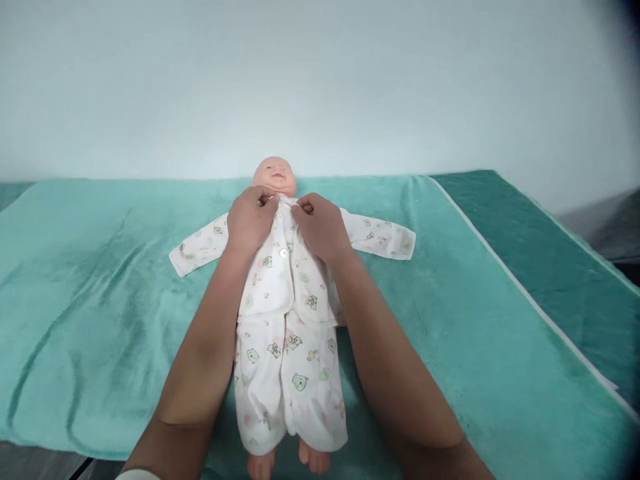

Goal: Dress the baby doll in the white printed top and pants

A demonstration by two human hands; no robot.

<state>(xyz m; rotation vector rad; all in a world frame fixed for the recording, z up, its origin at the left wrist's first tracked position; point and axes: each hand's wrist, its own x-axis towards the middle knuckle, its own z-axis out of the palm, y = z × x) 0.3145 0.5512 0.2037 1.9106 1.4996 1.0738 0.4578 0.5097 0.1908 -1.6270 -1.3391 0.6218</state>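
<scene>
Bare forearms [200,347] flank a clothed doll [287,310] lying at twelve o'clock.
On its printed jacket [265,283], left hand [253,220] (eleven o'clock) and right hand [324,228] (one o'clock) pinch the collar [286,199], apparently straightening it; next calls for level edges.

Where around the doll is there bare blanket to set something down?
The light green blanket is bare left of the left forearm and left-side sleeve, and right of the right forearm and right-side sleeve, to the white strip. The collar is crowded: left hand and right hand are there.
</scene>
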